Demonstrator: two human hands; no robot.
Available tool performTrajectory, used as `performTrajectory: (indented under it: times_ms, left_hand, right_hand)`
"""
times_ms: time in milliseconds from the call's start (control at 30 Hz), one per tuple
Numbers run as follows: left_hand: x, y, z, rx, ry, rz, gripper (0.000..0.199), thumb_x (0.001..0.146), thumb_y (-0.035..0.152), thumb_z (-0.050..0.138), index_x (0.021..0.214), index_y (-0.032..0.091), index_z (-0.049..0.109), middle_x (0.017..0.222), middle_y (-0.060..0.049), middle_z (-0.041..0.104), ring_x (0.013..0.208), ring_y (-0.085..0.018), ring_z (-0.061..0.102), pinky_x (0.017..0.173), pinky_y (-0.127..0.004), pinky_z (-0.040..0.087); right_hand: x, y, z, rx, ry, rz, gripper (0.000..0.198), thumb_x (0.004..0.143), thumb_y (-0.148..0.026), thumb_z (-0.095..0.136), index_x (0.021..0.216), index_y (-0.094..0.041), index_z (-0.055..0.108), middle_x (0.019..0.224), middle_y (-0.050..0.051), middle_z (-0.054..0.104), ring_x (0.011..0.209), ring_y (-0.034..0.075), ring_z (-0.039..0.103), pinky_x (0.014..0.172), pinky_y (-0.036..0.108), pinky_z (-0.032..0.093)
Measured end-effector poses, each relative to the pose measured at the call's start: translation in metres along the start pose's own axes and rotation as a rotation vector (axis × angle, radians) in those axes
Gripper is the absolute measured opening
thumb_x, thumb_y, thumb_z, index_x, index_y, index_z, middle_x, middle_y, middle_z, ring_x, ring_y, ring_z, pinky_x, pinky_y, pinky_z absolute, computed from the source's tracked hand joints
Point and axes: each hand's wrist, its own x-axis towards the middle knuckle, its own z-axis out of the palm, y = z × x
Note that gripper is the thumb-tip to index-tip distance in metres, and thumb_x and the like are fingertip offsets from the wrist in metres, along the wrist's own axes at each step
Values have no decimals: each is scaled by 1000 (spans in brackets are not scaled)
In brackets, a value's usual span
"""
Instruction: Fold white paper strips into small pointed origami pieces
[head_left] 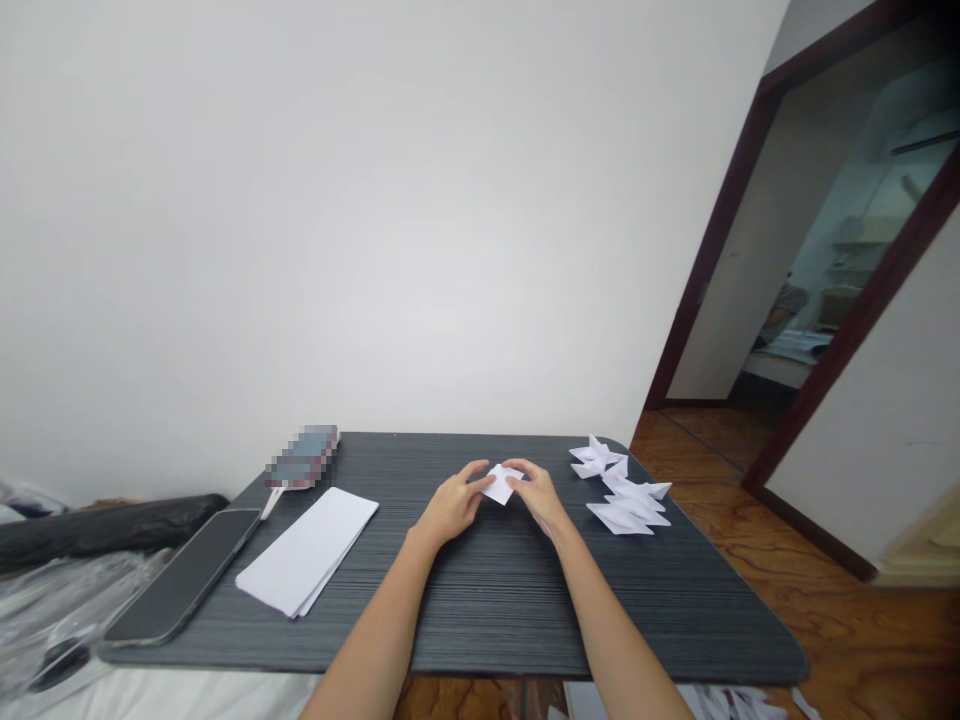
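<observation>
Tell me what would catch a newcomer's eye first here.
Probably the small white folded paper held between the left hand and right hand, mid-table. Next, the cluster of pointed white paper shapes toward the table's right side. Then the stack of white sheets on the left, beside a dark-screened phone.

I have left hand (452, 503) and right hand (541, 496) holding white paper (500, 487), sheets (309, 552) at left, folded shapes (628, 508) at right.
</observation>
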Motion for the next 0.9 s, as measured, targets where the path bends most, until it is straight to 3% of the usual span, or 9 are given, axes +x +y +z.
performTrajectory:
  times_ms: [167, 267, 367, 467, 533, 733, 900]
  left_hand:
    - [0, 5, -4, 119, -7, -30, 29, 79, 20, 36, 96, 18, 59, 92, -8, 61, 84, -18, 56, 77, -27, 40]
    - [2, 7, -6, 40, 48, -105, 30, 79, 27, 36, 76, 15, 63, 72, -7, 64, 67, -17, 59, 68, -25, 41]
    - [2, 9, -6, -183, -19, -181, 35, 79, 33, 36, 63, 13, 60, 60, -5, 63, 55, -14, 58, 60, -22, 42]
    - [4, 9, -6, -403, -113, -252, 36, 77, 38, 39, 64, 10, 58, 60, -6, 64, 53, -13, 59, 51, -20, 42]
    - [5, 8, -5, -504, -142, -282, 36, 75, 40, 42, 66, 9, 57, 62, -8, 64, 53, -14, 59, 49, -20, 42]
    - [6, -2, -2, -664, -174, -378, 41, 72, 47, 44, 63, 8, 51, 56, -12, 63, 48, -15, 59, 41, -19, 38]
    - [8, -5, 0, -800, -57, -429, 44, 72, 51, 40, 66, 9, 47, 57, -13, 63, 45, -16, 59, 36, -18, 35]
  right_hand:
    - [-2, -9, -1, -89, -8, 22, 20, 63, -30, 53, 75, -16, 61, 73, 4, 61, 54, 14, 54, 50, 26, 41]
    - [-3, -20, -4, -270, 48, -148, 23, 67, -35, 51, 71, -17, 64, 84, 7, 61, 77, 18, 54, 62, 27, 41]
    - [-7, -27, -5, -365, -82, -213, 23, 63, -35, 57, 76, -19, 65, 92, 5, 60, 87, 20, 51, 64, 27, 40]
    - [-11, -29, -4, -335, -255, -136, 23, 63, -34, 57, 73, -15, 64, 68, 2, 62, 63, 16, 55, 53, 24, 39]
    - [-12, -29, -4, -294, -299, -97, 22, 66, -34, 55, 69, -14, 64, 57, 0, 60, 52, 12, 52, 47, 22, 37]
    - [-14, -29, -1, -180, -342, 30, 29, 67, -39, 53, 69, -12, 62, 46, 0, 59, 40, 13, 52, 36, 20, 32]
    - [-15, -31, 2, -85, -347, 65, 37, 69, -41, 51, 86, -10, 62, 50, 2, 61, 41, 15, 56, 35, 20, 31]
